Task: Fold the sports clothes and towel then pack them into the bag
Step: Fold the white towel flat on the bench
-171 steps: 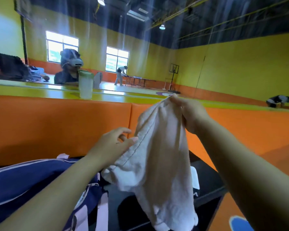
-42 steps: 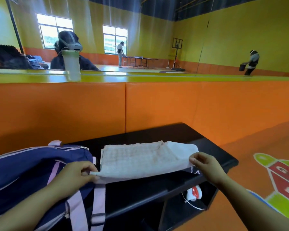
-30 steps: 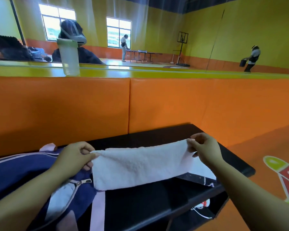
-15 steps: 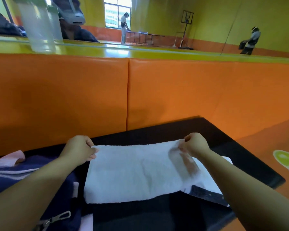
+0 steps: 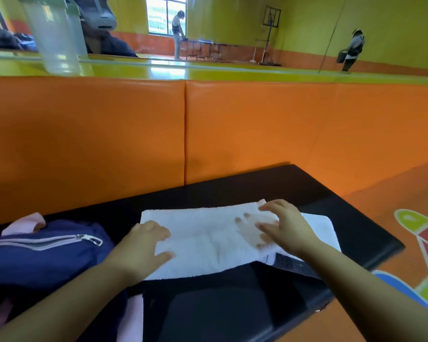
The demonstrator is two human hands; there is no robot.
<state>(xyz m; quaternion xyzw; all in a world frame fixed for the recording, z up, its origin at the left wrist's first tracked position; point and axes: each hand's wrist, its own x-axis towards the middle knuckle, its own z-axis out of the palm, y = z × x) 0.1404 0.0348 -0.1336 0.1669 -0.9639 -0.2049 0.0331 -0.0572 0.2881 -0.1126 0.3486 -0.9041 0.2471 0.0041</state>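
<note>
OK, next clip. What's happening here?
A person is folding a white towel on a black bench. The left hand rests flat on its left end and the right hand spreads open over its right end. A navy bag sits at the left, its zipper shut.

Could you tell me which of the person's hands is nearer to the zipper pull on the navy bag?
Left. The left hand rests on the white towel's left end, just right of the zipper pull; the right hand is over the towel's far right end.
</note>
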